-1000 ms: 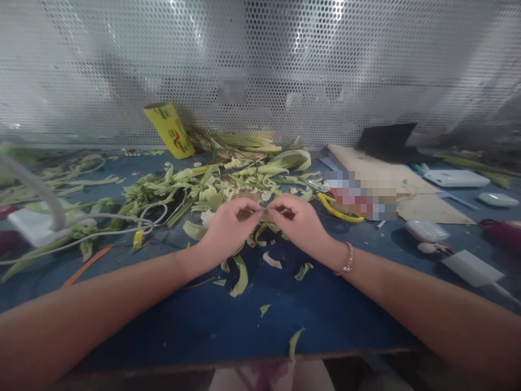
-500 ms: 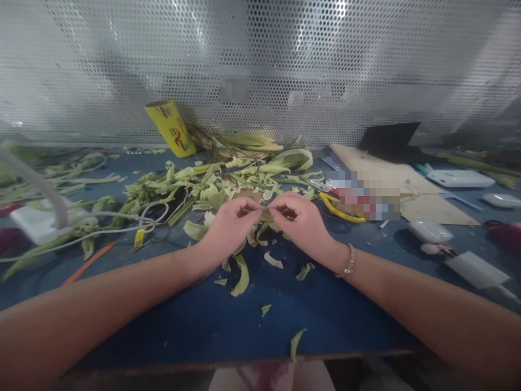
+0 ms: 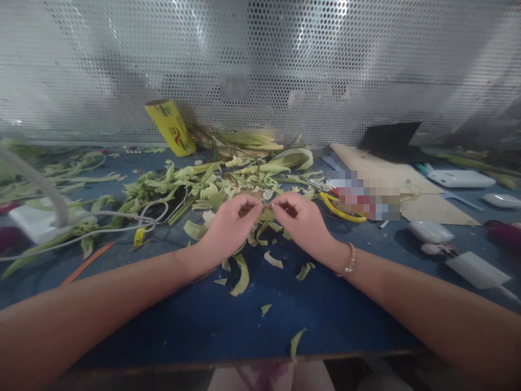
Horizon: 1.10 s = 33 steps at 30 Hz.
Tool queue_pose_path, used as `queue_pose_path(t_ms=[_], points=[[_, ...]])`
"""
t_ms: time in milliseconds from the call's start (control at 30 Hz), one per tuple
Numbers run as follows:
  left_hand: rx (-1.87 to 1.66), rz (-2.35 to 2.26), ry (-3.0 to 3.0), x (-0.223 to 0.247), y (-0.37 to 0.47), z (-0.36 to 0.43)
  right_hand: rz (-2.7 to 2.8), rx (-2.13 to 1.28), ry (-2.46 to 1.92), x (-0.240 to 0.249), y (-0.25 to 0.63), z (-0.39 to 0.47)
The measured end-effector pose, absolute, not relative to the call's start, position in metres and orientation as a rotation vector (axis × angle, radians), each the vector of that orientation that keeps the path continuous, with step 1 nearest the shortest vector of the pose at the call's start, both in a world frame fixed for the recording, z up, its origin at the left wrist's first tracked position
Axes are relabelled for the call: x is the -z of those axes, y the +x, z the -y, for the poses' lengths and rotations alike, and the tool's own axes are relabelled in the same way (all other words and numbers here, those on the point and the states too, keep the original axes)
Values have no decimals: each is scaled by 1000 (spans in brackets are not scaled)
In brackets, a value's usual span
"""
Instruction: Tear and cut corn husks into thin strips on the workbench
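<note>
My left hand (image 3: 232,225) and my right hand (image 3: 306,225) meet over the middle of the table, fingertips almost touching. Each is closed in a pinch of thumb and forefinger. A tiny, thin thing seems to span the gap between them, too small to name. Right behind the hands spreads a heap of pale green leaves and stems (image 3: 211,187). Torn bits lie below and in front, among them a curved green strip (image 3: 241,276) and a whitish peel (image 3: 273,260). A beaded bracelet (image 3: 350,260) circles my right wrist.
A yellow printed tube (image 3: 174,130) leans near the perforated metal panel (image 3: 285,49). Left are a grey cable (image 3: 101,221) and an orange strip (image 3: 87,264). Right are a yellow looped handle (image 3: 342,210), cardboard (image 3: 437,210), a white phone (image 3: 459,178) and an earbud case (image 3: 430,231).
My fingertips have drawn slightly apart, opening a small gap between the two pinches. Everything else lies as before.
</note>
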State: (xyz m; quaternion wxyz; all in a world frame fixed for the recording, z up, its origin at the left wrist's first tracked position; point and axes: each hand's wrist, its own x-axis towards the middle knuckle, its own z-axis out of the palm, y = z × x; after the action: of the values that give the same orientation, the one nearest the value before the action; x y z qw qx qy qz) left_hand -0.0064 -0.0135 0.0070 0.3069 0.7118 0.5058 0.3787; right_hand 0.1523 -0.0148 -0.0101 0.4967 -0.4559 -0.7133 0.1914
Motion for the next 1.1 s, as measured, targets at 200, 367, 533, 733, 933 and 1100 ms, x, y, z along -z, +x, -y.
queue_pose_path(t_ms=[200,367,533,733,933,1100], points=[[-958,-1364,1858,-7,-6,15,1718,-490,-1106,10,152,15],[-964,-1335,1825,-10,-5,16,1723,-489,-1106,9,153,15],[-953,-1341,1861,-8,-6,15,1742,-489,-1107,9,153,15],[-947,-1347,1896,-8,-6,15,1753,-477,-1094,9,153,15],[-951,-1326,1975,-12,-5,18,1741,-467,-1095,10,153,16],[-963,-1352,1951,-10,-5,18,1765,-463,-1073,7,152,19]])
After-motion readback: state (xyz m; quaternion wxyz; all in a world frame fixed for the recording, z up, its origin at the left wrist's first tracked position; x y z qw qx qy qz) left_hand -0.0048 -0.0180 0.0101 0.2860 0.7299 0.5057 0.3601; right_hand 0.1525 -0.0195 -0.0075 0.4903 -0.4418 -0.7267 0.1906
